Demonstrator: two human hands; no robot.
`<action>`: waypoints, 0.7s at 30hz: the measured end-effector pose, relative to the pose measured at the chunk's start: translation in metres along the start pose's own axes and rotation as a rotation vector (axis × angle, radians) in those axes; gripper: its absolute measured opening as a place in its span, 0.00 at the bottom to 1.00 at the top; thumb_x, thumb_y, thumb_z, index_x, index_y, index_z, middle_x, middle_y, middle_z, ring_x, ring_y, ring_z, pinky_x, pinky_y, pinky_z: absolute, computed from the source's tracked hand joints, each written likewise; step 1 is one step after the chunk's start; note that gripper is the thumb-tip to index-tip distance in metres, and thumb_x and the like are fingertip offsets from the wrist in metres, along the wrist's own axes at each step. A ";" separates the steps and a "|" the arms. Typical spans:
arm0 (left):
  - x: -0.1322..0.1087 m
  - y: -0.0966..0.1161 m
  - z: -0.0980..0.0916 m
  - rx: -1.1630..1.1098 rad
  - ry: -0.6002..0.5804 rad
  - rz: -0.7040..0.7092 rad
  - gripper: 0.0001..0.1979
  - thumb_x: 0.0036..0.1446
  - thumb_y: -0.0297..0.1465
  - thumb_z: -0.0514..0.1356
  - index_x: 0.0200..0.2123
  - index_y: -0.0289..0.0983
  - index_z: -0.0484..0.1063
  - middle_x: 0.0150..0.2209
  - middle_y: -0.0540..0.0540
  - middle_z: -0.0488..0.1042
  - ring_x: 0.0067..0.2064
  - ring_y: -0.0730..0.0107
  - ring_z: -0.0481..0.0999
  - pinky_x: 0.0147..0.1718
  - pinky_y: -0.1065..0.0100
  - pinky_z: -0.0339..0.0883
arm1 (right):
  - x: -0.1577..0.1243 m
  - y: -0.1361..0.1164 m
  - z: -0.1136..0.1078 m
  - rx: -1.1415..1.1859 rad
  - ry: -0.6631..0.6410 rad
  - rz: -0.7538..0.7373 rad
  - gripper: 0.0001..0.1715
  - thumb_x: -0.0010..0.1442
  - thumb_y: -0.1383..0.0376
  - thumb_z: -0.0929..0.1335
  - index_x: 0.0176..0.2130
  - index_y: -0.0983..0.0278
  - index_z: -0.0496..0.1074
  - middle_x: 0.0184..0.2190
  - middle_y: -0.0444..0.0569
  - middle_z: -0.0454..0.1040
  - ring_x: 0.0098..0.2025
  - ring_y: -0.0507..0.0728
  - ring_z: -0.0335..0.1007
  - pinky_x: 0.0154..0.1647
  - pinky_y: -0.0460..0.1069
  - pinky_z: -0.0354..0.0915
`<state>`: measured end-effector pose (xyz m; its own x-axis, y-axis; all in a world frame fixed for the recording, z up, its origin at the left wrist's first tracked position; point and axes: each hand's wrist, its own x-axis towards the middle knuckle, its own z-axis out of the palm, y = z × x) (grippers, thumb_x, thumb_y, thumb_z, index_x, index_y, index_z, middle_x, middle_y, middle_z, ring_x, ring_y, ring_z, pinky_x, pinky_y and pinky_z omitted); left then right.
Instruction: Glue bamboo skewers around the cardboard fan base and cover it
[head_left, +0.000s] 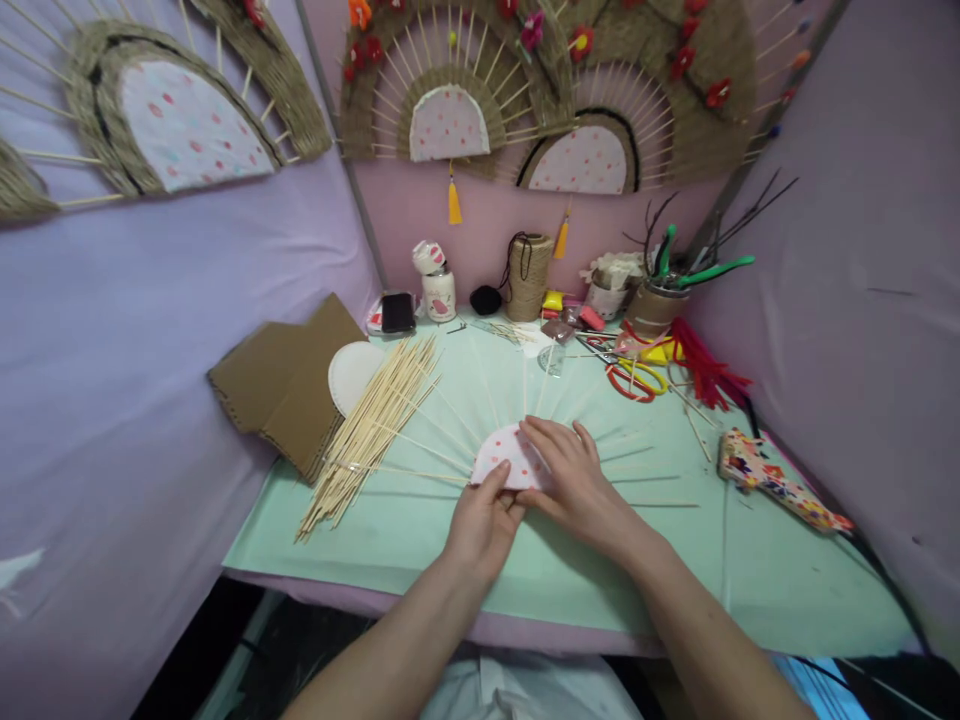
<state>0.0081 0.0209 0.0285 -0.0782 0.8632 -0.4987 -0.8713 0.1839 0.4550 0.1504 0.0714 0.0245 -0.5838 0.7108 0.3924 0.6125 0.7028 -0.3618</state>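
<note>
A small half-round piece of white cloth with red dots (pixel 495 448) lies flat side toward me, and thin sticks fan out from its curved edge as a stick fan. My left hand (pixel 480 522) pinches its straight lower edge, thumb on top and fingers beneath. Over the right part of the cloth rests my right hand (pixel 581 485), its fingers on the surface and thumb at the lower edge, gripping it. That part of the cloth is hidden. To the left, a pile of loose bamboo sticks (pixel 367 440) lies partly under the fan's left sticks.
Cardboard pieces (pixel 292 370) and a white disc (pixel 352 375) lie left. Along the back stand a twine spool (pixel 528 280), a white jar (pixel 439 295) and a tin with green-handled pliers (pixel 655 305). Scissors (pixel 634 380) and a floral-patterned glue gun (pixel 776 480) lie right. Finished fans (pixel 450 120) hang behind.
</note>
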 end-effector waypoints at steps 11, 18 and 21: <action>0.030 0.069 0.051 -0.110 -0.320 0.112 0.14 0.65 0.21 0.52 0.48 0.36 0.74 0.37 0.43 0.82 0.40 0.68 0.82 0.49 0.59 0.74 | 0.023 -0.028 0.004 1.156 0.685 0.560 0.21 0.40 0.58 0.80 0.35 0.59 0.77 0.39 0.49 0.76 0.44 0.61 0.68 0.53 0.59 0.62; 0.050 0.057 0.041 -0.131 -0.378 0.073 0.11 0.65 0.23 0.54 0.46 0.37 0.73 0.40 0.43 0.82 0.43 0.67 0.81 0.57 0.57 0.67 | 0.075 -0.014 0.006 1.611 0.718 0.487 0.22 0.43 0.50 0.78 0.35 0.59 0.77 0.38 0.47 0.81 0.41 0.57 0.74 0.47 0.55 0.69; 0.054 0.054 0.037 -0.149 -0.366 0.133 0.11 0.60 0.23 0.59 0.47 0.36 0.73 0.40 0.42 0.82 0.44 0.66 0.81 0.54 0.60 0.70 | 0.077 -0.013 0.017 1.729 0.764 0.500 0.20 0.41 0.54 0.80 0.34 0.58 0.78 0.35 0.44 0.81 0.39 0.55 0.75 0.46 0.52 0.70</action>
<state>-0.0258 0.0949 0.0535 -0.0409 0.9900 -0.1353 -0.9279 0.0126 0.3725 0.0882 0.1173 0.0451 0.0549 0.9967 0.0605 -0.7501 0.0812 -0.6563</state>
